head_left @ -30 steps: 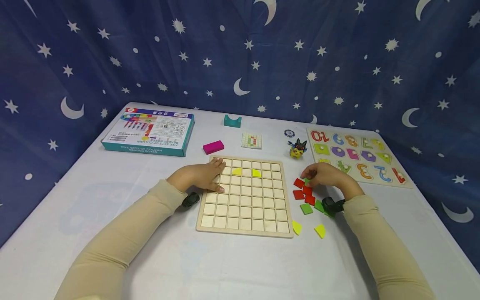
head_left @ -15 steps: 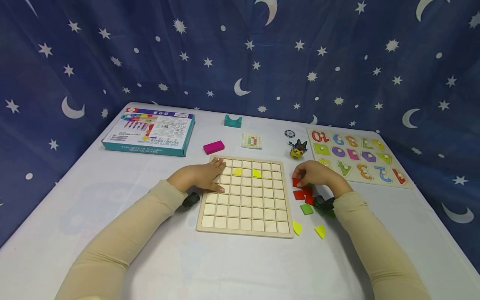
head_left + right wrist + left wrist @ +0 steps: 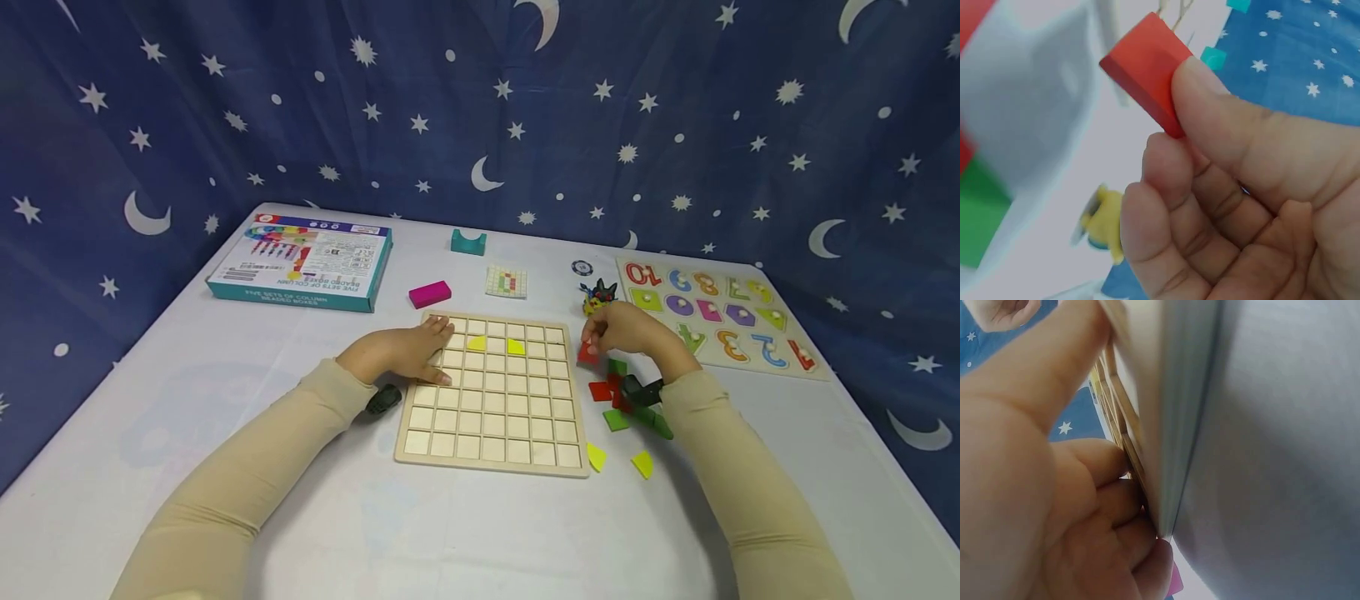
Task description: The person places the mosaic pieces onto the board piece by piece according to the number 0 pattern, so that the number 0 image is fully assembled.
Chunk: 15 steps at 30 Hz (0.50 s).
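My left hand [image 3: 401, 350] rests with fingers spread on the left edge of a wooden grid board [image 3: 491, 402]. In the left wrist view its thumb and fingers [image 3: 1116, 506] lie against the board's top. Two yellow quarter-round pieces [image 3: 476, 342] sit in cells of the board's second row. Off the board's upper right side, my right hand [image 3: 628, 327] pinches a red square tile [image 3: 588, 353] between thumb and fingers. The right wrist view shows that red tile [image 3: 1147, 65] tilted and lifted. Below the hand lie loose red tiles [image 3: 600, 391] and green tiles [image 3: 617, 420], partly hidden by the wrist.
Two yellow pieces [image 3: 642, 464] lie near the board's lower right corner. Behind the board are a magenta block [image 3: 430, 294], a pattern card [image 3: 507, 282] and a teal stand [image 3: 468, 242]. A flat box [image 3: 300, 263], a small figure [image 3: 597, 293] and a number puzzle [image 3: 723, 317] stand farther out.
My right hand has moved left and away from me, picking the red tile off the pile and lifting it toward the board. The left hand has stayed in place.
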Each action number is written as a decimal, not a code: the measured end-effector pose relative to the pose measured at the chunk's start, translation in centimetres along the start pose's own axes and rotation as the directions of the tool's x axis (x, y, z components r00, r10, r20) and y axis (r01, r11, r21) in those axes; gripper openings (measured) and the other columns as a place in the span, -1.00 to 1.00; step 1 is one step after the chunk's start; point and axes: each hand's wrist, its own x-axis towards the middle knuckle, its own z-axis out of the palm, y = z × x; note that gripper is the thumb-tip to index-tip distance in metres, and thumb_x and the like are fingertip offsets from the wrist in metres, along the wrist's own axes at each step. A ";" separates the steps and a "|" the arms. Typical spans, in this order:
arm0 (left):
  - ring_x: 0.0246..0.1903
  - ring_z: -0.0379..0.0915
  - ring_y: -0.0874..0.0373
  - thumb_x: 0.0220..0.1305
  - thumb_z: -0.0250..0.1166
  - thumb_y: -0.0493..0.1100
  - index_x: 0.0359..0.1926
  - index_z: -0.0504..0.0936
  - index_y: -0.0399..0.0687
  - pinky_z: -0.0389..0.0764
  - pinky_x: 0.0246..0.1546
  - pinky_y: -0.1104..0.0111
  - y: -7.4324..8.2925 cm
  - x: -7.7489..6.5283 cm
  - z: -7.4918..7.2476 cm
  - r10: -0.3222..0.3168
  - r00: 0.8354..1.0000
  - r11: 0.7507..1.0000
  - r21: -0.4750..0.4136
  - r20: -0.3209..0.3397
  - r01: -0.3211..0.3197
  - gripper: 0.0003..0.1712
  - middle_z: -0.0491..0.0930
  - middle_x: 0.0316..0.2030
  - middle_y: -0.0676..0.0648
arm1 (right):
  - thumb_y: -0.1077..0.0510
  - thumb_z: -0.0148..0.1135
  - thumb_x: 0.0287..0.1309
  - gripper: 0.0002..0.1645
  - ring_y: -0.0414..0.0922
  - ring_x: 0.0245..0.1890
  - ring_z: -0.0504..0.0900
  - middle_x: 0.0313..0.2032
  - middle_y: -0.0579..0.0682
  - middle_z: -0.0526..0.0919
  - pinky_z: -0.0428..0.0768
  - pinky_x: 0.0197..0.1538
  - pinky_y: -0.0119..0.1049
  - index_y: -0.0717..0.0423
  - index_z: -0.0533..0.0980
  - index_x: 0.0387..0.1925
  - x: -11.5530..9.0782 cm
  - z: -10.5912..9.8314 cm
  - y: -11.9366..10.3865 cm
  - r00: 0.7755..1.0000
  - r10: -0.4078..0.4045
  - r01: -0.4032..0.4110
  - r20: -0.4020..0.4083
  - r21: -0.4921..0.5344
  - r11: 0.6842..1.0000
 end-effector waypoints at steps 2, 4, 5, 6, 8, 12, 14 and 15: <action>0.41 -0.47 -0.16 0.23 0.13 0.17 0.39 -0.21 -0.40 -0.18 0.38 0.06 0.0 0.0 0.0 0.000 1.000 1.000 0.001 -0.002 0.000 0.05 -0.31 0.41 -0.34 | 0.40 0.22 -0.04 -0.89 -0.13 -0.47 0.47 -0.51 -0.01 0.54 0.44 -0.36 -0.35 0.24 0.57 -0.39 0.3 -0.1 -0.6 1.000 0.001 -0.001 -0.011 0.008 1.000; 0.41 -0.47 -0.16 0.23 0.13 0.17 0.39 -0.21 -0.40 -0.19 0.38 0.07 0.0 0.0 -0.1 -0.001 1.000 1.000 -0.002 -0.003 0.001 0.05 -0.31 0.41 -0.33 | 0.39 0.22 -0.02 -0.89 -0.13 -0.47 0.45 -0.51 -0.01 0.54 0.43 -0.36 -0.35 0.24 0.58 -0.38 0.7 0.0 -1.2 1.000 -0.012 0.012 -0.013 0.001 1.000; 0.41 -0.47 -0.16 0.23 0.14 0.16 0.39 -0.20 -0.40 -0.19 0.38 0.06 0.0 0.0 0.0 0.001 1.000 1.000 -0.005 -0.005 -0.001 0.04 -0.31 0.41 -0.34 | 0.38 0.22 -0.02 -0.89 -0.13 -0.47 0.44 -0.51 -0.02 0.54 0.42 -0.37 -0.35 0.23 0.58 -0.38 1.0 0.1 -1.5 1.000 -0.017 0.017 -0.014 -0.006 1.000; 0.41 -0.47 -0.16 0.24 0.14 0.16 0.39 -0.21 -0.40 -0.19 0.38 0.06 0.0 0.0 0.0 0.001 1.000 1.000 -0.005 -0.005 -0.001 0.04 -0.31 0.41 -0.34 | 0.38 0.23 -0.02 -0.90 -0.14 -0.46 0.43 -0.51 -0.03 0.54 0.41 -0.37 -0.35 0.22 0.59 -0.38 1.2 0.2 -1.9 1.000 -0.020 0.020 -0.016 -0.012 1.000; 0.41 -0.47 -0.16 0.23 0.14 0.16 0.39 -0.21 -0.40 -0.19 0.38 0.07 0.0 0.0 0.0 0.002 1.000 1.000 -0.006 -0.004 -0.002 0.04 -0.31 0.41 -0.34 | 0.36 0.24 -0.01 -0.91 -0.14 -0.47 0.41 -0.52 -0.04 0.53 0.40 -0.38 -0.36 0.21 0.59 -0.39 1.8 0.6 -2.7 1.000 -0.026 0.026 -0.012 -0.011 1.000; 0.41 -0.47 -0.16 0.23 0.14 0.15 0.39 -0.20 -0.41 -0.19 0.38 0.07 0.0 0.0 0.1 0.003 1.000 1.000 -0.006 -0.004 -0.003 0.04 -0.31 0.41 -0.34 | 0.35 0.25 0.00 -0.92 -0.15 -0.48 0.41 -0.53 -0.05 0.52 0.42 -0.39 -0.36 0.19 0.59 -0.39 3.0 1.2 -4.2 0.999 -0.039 0.039 0.002 0.008 0.999; 0.41 -0.47 -0.16 0.23 0.14 0.15 0.39 -0.20 -0.40 -0.19 0.39 0.07 0.0 0.0 0.1 0.001 1.000 1.000 -0.007 -0.005 -0.001 0.04 -0.31 0.41 -0.34 | 0.35 0.25 0.00 -0.92 -0.15 -0.49 0.42 -0.53 -0.05 0.51 0.42 -0.40 -0.36 0.18 0.59 -0.39 3.6 1.5 -4.9 0.999 -0.050 0.050 0.011 0.025 0.998; 0.41 -0.46 -0.15 0.23 0.14 0.15 0.39 -0.20 -0.40 -0.19 0.39 0.07 0.0 0.0 0.1 0.000 1.000 1.000 -0.007 -0.006 0.000 0.04 -0.31 0.41 -0.34 | 0.35 0.25 0.00 -0.92 -0.15 -0.48 0.41 -0.53 -0.05 0.51 0.42 -0.40 -0.36 0.18 0.59 -0.39 3.9 1.7 -5.3 0.998 -0.055 0.055 0.015 0.034 0.998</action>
